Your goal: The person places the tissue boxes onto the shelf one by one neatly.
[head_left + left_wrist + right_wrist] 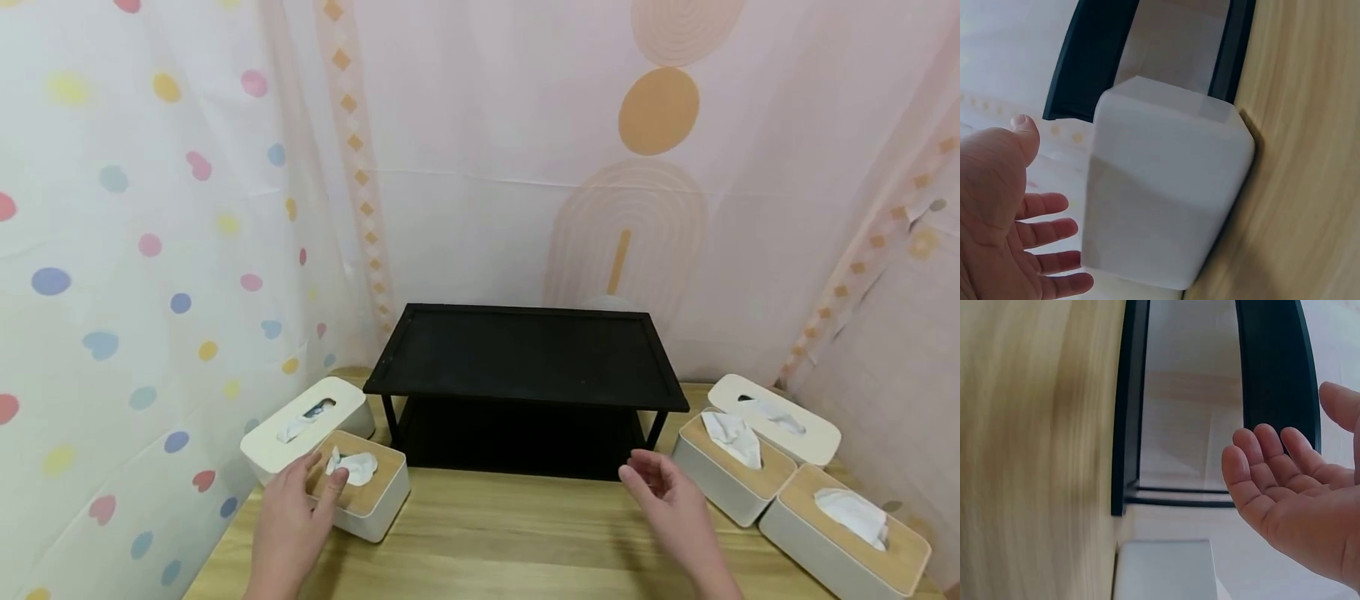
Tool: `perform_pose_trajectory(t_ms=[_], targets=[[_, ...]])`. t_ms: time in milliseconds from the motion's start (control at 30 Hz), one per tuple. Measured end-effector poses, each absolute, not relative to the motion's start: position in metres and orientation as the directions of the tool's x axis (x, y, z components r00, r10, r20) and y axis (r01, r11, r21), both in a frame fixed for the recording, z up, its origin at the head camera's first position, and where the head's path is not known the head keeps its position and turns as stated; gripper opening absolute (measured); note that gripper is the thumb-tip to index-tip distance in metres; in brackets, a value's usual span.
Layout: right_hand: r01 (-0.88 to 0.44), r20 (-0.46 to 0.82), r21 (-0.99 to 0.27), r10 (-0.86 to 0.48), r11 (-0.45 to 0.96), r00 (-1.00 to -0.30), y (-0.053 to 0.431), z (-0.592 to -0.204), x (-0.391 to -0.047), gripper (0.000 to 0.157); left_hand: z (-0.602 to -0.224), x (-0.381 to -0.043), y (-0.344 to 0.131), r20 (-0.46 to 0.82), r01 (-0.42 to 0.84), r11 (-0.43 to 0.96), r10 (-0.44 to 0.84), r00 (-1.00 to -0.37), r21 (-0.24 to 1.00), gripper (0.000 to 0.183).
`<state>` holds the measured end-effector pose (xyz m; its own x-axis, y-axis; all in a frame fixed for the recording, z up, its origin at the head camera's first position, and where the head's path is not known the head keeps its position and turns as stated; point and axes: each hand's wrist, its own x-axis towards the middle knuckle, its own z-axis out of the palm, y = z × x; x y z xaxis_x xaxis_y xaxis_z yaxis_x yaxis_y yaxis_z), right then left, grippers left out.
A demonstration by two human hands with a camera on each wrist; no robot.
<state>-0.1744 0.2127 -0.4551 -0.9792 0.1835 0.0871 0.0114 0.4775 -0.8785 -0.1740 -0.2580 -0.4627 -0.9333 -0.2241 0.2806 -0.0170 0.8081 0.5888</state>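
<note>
My left hand hovers over the near-left tissue box, which has a wooden lid, white sides and a tissue sticking out. In the left wrist view the fingers are spread beside the box's white end; whether they touch it I cannot tell. Behind it sits an all-white tissue box. My right hand hangs above the table, fingers loosely bent and holding nothing, left of a wooden-lidded tissue box. In the right wrist view its palm is bare.
A black two-tier stand is at the back centre of the wooden table. On the right are another wooden-lidded tissue box and a white-topped one. Patterned curtains hang behind and to the sides.
</note>
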Motion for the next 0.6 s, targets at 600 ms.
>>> perform_pose_trajectory(t_ms=[600], targets=[[0.015,0.014,-0.890,0.059,0.457,-0.998,0.184,-0.462,-0.177,0.041,-0.475,-0.179,-0.261,0.253,-0.084,0.806,-0.281,-0.926,0.586,0.070]])
